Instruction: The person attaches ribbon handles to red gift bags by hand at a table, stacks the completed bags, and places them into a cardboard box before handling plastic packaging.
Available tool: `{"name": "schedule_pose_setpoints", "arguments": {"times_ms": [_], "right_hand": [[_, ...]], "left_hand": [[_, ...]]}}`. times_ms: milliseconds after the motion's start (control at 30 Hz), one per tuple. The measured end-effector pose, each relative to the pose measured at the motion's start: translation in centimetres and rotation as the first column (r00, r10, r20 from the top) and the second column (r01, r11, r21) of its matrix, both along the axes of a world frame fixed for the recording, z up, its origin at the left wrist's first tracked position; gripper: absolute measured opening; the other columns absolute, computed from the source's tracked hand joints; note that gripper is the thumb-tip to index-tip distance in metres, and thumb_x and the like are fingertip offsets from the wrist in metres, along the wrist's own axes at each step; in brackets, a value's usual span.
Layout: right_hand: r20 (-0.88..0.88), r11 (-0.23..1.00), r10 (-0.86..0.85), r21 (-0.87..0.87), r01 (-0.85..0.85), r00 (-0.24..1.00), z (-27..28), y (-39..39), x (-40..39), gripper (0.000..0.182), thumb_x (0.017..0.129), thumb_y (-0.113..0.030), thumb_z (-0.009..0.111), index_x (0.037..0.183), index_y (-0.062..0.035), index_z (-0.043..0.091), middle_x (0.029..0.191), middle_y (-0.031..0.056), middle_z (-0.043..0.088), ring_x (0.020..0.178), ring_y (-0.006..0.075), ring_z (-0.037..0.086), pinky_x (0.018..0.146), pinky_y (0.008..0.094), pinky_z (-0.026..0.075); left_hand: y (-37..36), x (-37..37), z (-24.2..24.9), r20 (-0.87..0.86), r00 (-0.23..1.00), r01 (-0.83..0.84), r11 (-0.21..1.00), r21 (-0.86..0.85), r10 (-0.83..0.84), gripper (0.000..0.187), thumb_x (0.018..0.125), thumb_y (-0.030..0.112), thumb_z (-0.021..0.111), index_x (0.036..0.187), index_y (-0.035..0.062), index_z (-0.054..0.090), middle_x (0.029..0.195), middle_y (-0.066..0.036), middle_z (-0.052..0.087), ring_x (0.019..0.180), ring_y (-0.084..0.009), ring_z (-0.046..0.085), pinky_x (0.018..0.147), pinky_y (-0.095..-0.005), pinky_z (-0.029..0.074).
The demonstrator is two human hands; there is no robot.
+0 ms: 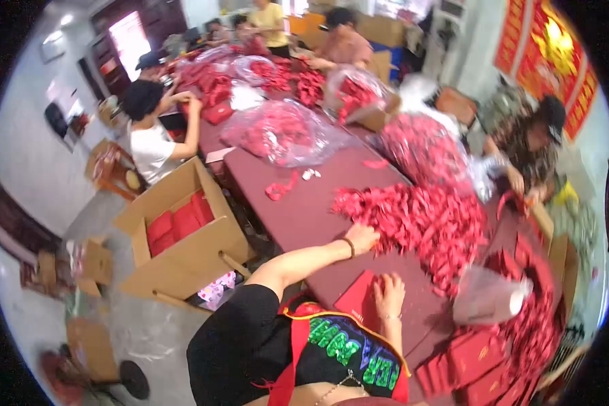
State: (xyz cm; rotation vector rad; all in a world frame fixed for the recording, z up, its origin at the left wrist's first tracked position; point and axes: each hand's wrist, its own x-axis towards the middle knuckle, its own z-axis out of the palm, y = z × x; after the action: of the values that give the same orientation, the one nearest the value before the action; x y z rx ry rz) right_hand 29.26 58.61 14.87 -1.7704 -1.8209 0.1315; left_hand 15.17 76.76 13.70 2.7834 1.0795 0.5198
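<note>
Maroon bench [298,210] carries a red strip pile [419,220]. We note left hand [362,238] closed on strips at its edge. Right hand [388,292] lies flat, fingers apart, on a red envelope [357,298].

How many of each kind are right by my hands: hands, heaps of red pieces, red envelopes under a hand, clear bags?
Hands: 2, left hand and right hand
Heap: 1
Envelope: 1
Bag: 1
Total: 5

Open cardboard box [183,260] on floor, red packets inside. Clear plastic bags [281,132] of red pieces farther along surface [298,210]. Co-workers seated around.
</note>
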Motion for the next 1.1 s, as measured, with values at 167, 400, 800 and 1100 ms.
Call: {"name": "schedule_pose_setpoints", "arguments": {"times_ms": [167,400,800,1100], "right_hand": [[0.145,0.983,0.178,0.007,-0.181,0.973,-0.8,1.1,0.0,0.037,0.074,-0.021,0.065,0.107,-0.0065,0.055,0.103,0.0151,0.055,0.096,0.0357,0.050,0.080,0.0448,0.041],[-0.382,0.822,0.528,0.005,-0.570,0.758,10.6,4.9,-7.6,0.064,0.080,-0.001,0.057,0.137,-0.0101,0.029,0.071,0.0040,0.052,0.062,0.0119,0.047,0.061,0.0252,0.044],[0.099,0.984,0.101,-0.158,-0.085,0.990,2.6,-0.1,0.8,0.040,0.074,-0.022,0.063,0.111,-0.0107,0.054,0.105,0.0109,0.055,0.095,0.0301,0.051,0.077,0.0403,0.042],[-0.400,0.968,0.169,-0.105,-0.228,0.901,4.3,0.3,-1.2,0.028,0.082,-0.019,0.054,0.106,-0.0050,0.056,0.096,0.0154,0.058,0.089,0.0332,0.055,0.079,0.0402,0.044]], "left_hand": [[-0.2,-5.1,3.1,0.318,0.923,-0.093,0.928,-0.361,0.216,0.019,0.077,0.028,0.053,0.074,0.0095,0.058,0.073,-0.012,0.059,0.073,-0.0329,0.058,0.062,-0.0445,0.044],[-3.7,-7.6,0.8,0.395,0.879,-0.268,0.962,-0.055,0.267,0.015,0.069,0.023,0.056,0.076,0.0088,0.057,0.086,-0.009,0.052,0.084,-0.0296,0.049,0.070,-0.0405,0.042],[-8.8,-5.8,3.7,0.306,0.921,-0.183,0.960,-0.214,0.243,0.012,0.075,0.020,0.059,0.080,0.0090,0.058,0.080,-0.011,0.060,0.077,-0.0312,0.057,0.069,-0.0415,0.045],[-3.1,-3.1,14.7,0.735,0.654,0.053,0.958,-0.281,0.179,0.017,0.083,0.007,0.051,0.100,0.0050,0.053,0.074,-0.010,0.060,0.069,-0.0171,0.058,0.060,-0.0307,0.044]]}}
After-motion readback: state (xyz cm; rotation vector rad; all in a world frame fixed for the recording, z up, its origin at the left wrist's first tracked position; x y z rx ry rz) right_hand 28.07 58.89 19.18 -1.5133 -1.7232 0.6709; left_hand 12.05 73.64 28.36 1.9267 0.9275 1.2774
